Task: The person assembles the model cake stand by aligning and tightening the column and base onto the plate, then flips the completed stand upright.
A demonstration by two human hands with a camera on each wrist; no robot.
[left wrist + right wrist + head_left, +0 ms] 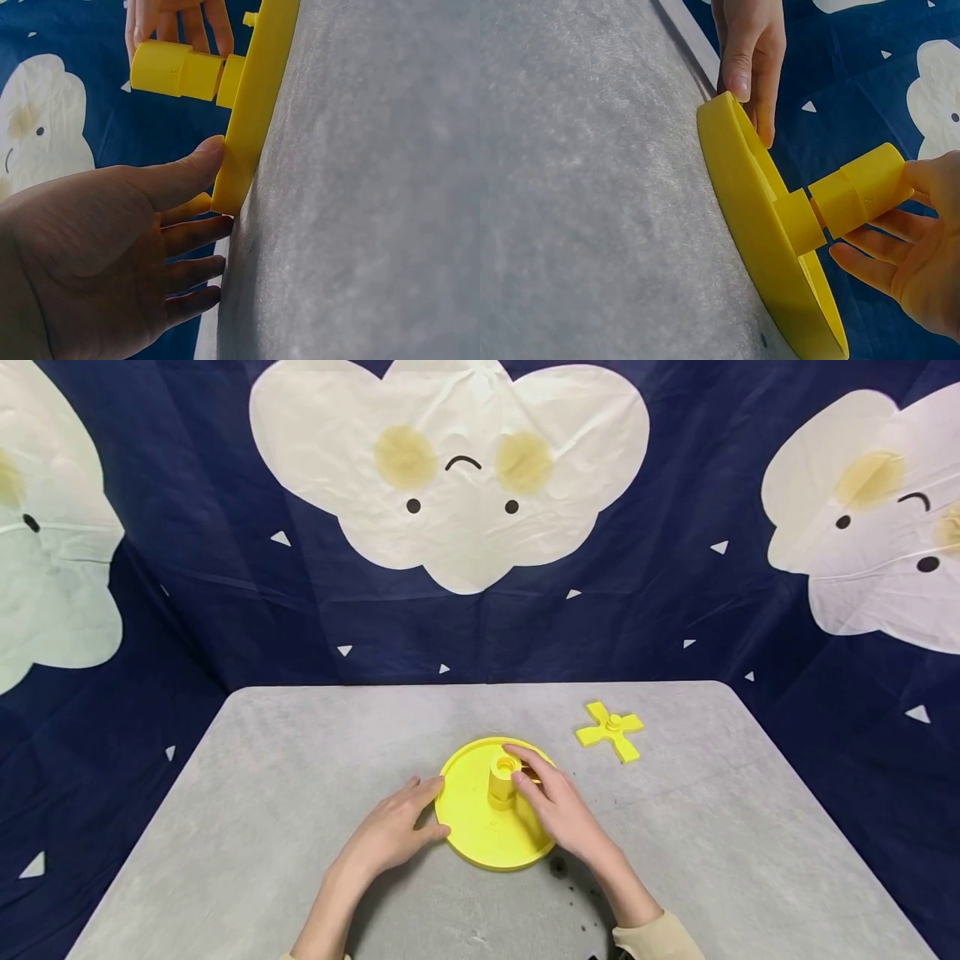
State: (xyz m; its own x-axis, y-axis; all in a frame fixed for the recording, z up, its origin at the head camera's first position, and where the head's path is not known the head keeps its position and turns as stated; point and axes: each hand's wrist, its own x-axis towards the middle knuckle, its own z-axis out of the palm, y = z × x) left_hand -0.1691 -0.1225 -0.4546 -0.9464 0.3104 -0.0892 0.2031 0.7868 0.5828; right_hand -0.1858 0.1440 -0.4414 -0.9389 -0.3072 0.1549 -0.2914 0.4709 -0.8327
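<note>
A round yellow tray (480, 852) with a raised rim lies on the table, a short yellow socket (799, 221) standing up from its middle. Over that socket stands a stepped yellow cylinder (862, 187), hollow at its top; a narrow gap shows between the two in the right wrist view. My right hand (558, 802) holds the cylinder near its top, thumb on one side and fingers around the other. At the tray's left rim, my left hand (397, 827) rests its thumb and index finger against the edge, the other fingers stretched out beside it.
A yellow cross-shaped piece (611, 732) with a small knob in its centre lies at the back right of the grey table (225, 852). Dark spots mark the cloth near my right wrist. Dark blue curtains (225, 568) with cloud prints enclose the table.
</note>
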